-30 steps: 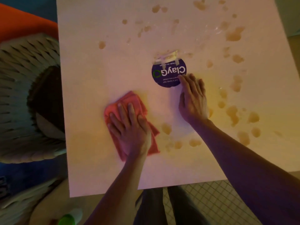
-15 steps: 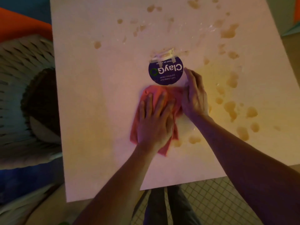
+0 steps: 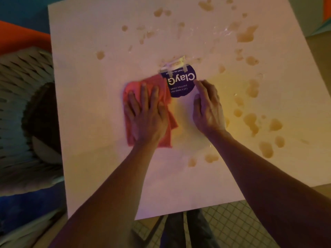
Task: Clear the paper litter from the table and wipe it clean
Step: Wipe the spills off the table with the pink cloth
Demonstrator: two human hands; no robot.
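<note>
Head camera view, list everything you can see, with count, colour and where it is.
table: one, pale, fills the centre of the view
cloth: one, pink-red, flat on the table under the left hand
round sticker: one, dark purple with white lettering, taped at the table's middle
spill spots: many, yellowish brown, scattered over the far and right parts
woven chair: one, grey, left of the table
left hand: one, fingers spread flat on the cloth
right hand: one, flat on the table beside the sticker

Woven wicker chair (image 3: 23,108) at left, dark seat cushion (image 3: 42,122) inside. Orange patch (image 3: 19,36) far left, blue fabric (image 3: 26,206) near left. Tiled floor (image 3: 231,224) at near edge, dark trouser legs (image 3: 186,230) over it.
</note>
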